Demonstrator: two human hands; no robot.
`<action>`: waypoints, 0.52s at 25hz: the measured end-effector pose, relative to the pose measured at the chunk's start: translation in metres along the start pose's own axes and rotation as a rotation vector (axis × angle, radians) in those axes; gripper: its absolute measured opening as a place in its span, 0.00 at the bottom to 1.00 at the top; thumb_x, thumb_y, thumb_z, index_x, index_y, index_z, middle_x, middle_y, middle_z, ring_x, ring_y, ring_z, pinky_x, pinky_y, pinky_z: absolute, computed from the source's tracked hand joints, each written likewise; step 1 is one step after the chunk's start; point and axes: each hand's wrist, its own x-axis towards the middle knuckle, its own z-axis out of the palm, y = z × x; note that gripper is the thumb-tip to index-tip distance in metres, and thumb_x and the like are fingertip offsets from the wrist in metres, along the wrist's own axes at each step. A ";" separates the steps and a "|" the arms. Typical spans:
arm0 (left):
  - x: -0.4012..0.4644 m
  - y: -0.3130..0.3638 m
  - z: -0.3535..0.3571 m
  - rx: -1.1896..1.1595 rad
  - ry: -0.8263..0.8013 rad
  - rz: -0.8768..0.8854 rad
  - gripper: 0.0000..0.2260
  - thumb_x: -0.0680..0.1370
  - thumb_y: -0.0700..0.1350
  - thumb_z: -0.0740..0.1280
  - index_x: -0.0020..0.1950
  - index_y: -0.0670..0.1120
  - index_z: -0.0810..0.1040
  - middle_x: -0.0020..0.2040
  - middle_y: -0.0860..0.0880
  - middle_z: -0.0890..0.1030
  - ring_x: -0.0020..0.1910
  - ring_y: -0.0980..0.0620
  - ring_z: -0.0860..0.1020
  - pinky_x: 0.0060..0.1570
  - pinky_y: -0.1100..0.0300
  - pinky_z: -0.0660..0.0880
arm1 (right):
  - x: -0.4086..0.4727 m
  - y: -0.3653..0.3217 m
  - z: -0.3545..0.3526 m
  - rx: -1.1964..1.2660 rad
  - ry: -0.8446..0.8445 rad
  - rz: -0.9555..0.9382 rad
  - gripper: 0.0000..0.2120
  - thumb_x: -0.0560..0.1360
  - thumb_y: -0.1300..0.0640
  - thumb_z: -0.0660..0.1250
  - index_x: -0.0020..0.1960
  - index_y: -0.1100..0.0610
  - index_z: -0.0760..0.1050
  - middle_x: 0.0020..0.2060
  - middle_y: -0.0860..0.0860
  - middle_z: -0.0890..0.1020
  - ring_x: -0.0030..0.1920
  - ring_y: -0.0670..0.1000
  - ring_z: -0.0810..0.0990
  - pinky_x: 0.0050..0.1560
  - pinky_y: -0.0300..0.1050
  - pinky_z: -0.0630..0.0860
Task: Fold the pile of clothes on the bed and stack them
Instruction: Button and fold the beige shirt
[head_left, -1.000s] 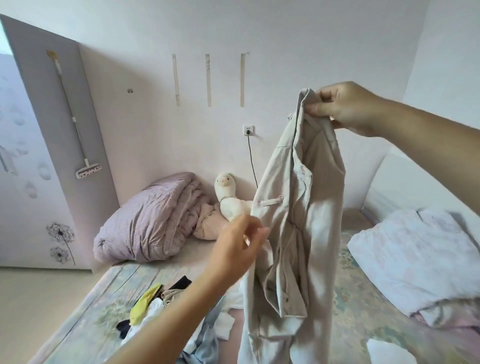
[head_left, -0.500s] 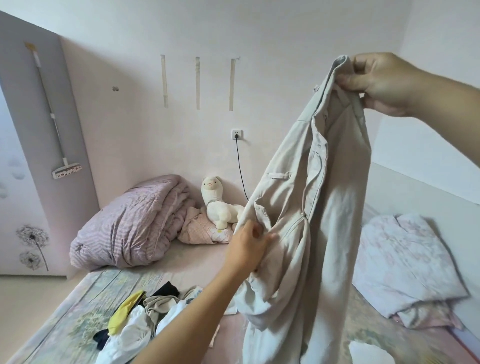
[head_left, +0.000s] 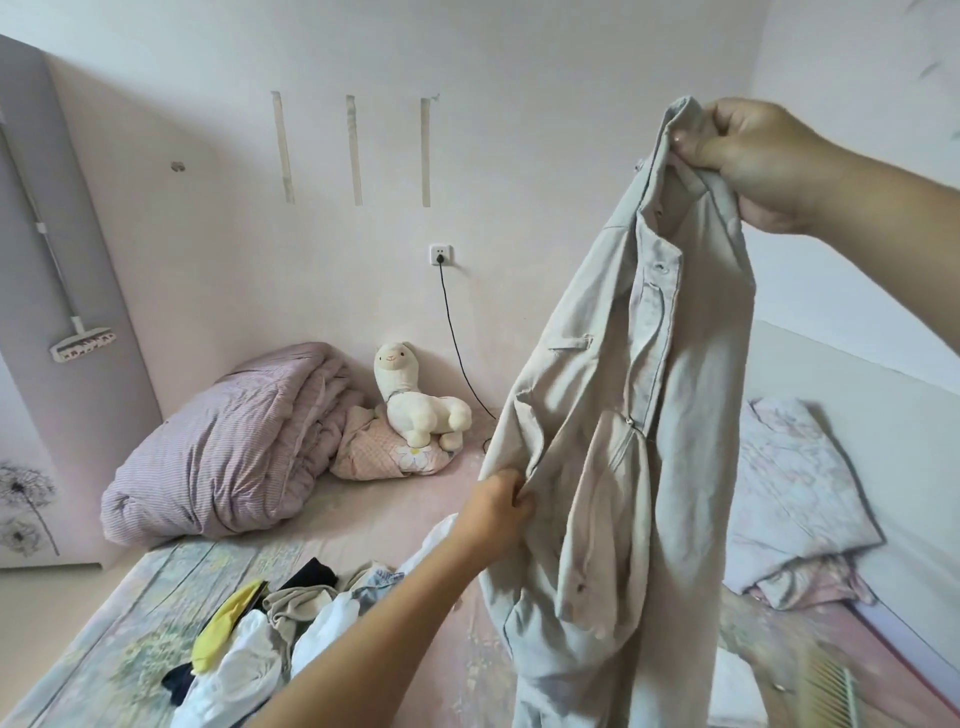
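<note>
Upper right of the frame: my right hand (head_left: 753, 156) grips the top edge of the beige garment (head_left: 639, 415), fingers curled over what looks like a waistband or collar, thumb side toward me. Lower centre: my left hand (head_left: 498, 512) pinches a fold on the garment's left edge, well below the right hand and nearer the bed (head_left: 395, 499).

Garment hangs clear in the air between the two hands, long axis running from upper right down to the bottom edge of the frame, slightly slanted. Its lower end is cut off by the frame, so I cannot tell whether it touches the bed. Buttons and a fly or placket face me; the cloth is bunched and twisted, not yet flat.

Judgement: the left hand is the nearer one to the loose side, so spreading likely depends on it drawing that edge leftward, away from the right hand.

Lower left: the pile of clothes (head_left: 260, 639) lies on the bed, unfolded, well apart from the garment. Centre, further back: striped duvet (head_left: 223, 447) and plush toy (head_left: 415, 400) against the wall. Right: a folded sheet (head_left: 789, 499).
</note>
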 end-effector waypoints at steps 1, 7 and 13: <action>0.001 -0.003 -0.011 -0.046 0.049 -0.045 0.06 0.76 0.38 0.61 0.39 0.43 0.68 0.36 0.48 0.72 0.38 0.48 0.70 0.37 0.58 0.65 | -0.002 0.004 -0.008 0.011 0.022 0.020 0.10 0.81 0.63 0.58 0.41 0.55 0.68 0.24 0.42 0.78 0.26 0.37 0.77 0.36 0.30 0.73; 0.031 0.001 -0.123 -0.344 0.524 -0.304 0.11 0.73 0.30 0.56 0.50 0.35 0.75 0.43 0.37 0.78 0.29 0.45 0.75 0.21 0.61 0.73 | -0.034 0.069 -0.054 -0.123 0.045 0.224 0.07 0.81 0.59 0.57 0.44 0.53 0.68 0.40 0.50 0.75 0.39 0.42 0.77 0.40 0.31 0.75; 0.032 0.054 -0.176 -0.405 0.339 -0.003 0.09 0.72 0.38 0.73 0.50 0.43 0.80 0.42 0.49 0.81 0.38 0.56 0.79 0.45 0.68 0.76 | -0.076 0.103 -0.069 -0.326 0.407 0.153 0.10 0.79 0.53 0.62 0.55 0.59 0.71 0.47 0.51 0.76 0.45 0.46 0.75 0.46 0.38 0.71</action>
